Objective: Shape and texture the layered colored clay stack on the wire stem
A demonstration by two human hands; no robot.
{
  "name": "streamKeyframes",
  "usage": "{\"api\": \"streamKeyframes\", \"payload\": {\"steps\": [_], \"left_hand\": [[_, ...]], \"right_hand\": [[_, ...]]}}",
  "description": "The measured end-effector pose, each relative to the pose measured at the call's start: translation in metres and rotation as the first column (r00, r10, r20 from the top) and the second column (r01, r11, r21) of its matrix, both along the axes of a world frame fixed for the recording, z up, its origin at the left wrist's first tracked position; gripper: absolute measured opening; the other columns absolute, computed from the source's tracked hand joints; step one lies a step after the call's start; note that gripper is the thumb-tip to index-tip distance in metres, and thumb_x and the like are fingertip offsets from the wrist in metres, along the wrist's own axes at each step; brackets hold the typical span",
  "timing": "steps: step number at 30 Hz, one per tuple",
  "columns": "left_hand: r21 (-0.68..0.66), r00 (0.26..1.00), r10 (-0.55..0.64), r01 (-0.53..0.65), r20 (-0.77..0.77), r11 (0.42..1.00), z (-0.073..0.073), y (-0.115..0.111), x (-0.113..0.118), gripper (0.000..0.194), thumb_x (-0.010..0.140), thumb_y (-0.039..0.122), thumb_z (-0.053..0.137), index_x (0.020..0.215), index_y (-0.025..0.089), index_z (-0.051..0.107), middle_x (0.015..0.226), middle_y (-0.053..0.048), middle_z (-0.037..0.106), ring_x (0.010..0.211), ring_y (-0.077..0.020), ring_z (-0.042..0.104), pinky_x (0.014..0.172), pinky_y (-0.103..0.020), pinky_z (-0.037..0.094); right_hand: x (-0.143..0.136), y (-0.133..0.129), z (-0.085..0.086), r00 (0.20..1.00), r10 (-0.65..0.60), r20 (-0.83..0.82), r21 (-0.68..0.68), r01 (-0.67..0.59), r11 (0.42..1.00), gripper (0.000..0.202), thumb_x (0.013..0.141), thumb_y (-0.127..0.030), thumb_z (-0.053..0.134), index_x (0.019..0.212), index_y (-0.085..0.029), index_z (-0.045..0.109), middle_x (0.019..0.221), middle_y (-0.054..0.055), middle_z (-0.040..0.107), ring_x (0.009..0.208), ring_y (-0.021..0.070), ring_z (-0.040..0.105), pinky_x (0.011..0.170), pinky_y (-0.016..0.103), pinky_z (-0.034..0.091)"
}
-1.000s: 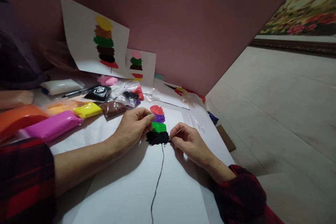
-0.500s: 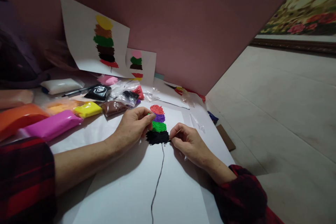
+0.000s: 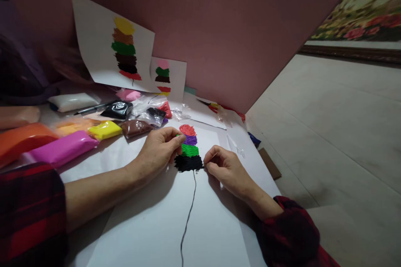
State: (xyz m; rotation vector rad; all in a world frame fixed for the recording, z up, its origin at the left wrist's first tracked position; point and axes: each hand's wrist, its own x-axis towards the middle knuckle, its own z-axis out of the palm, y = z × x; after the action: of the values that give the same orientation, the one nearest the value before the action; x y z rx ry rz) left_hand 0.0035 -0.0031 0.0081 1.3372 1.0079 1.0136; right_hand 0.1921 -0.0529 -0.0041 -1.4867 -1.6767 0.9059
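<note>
Clay stack (image 3: 189,147) on white paper (image 3: 169,221), left hand (image 3: 158,150) pinched at its left edge, right hand (image 3: 226,170) pinching a thin stick (image 3: 214,155)

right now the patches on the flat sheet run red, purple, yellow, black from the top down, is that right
Not quite: in the head view, the third is a green patch, not yellow. The red patch, purple patch and black patch are as you say.
</note>
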Motion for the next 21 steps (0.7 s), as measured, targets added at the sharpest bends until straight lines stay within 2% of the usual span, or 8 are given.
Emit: {"api": "streamKeyframes", "payload": {"steps": [13,21], "left_hand": [[-0.001,1.000,0.008,-0.008,-0.005,1.000,0.0020,0.0000,-0.0001,0.020,0.084,0.019,0.056,0.065,0.016,0.051,0.045,0.008,0.052,0.032,-0.0038,0.039,0.034,-0.015,0.029],[0.010,1.000,0.005,-0.006,0.009,1.000,0.0025,-0.0004,-0.0004,0.019,0.081,0.021,0.058,0.064,0.017,0.051,0.044,0.007,0.052,0.031,-0.0046,0.040,0.032,-0.016,0.029]], "right_hand": [[-0.0005,0.0004,-0.0001,1.000,-0.025,0.013,0.016,0.025,1.000,0.014,0.069,-0.007,0.046,0.072,-0.019,0.052,0.053,-0.006,0.050,0.044,0.0083,0.047,0.044,0.021,0.035],[0.0006,0.0017,-0.0014,0.987,-0.058,-0.147,-0.065,0.049,0.997,0.011,0.068,-0.010,0.049,0.074,-0.020,0.051,0.052,-0.006,0.053,0.037,0.0093,0.051,0.035,0.020,0.037]]}}
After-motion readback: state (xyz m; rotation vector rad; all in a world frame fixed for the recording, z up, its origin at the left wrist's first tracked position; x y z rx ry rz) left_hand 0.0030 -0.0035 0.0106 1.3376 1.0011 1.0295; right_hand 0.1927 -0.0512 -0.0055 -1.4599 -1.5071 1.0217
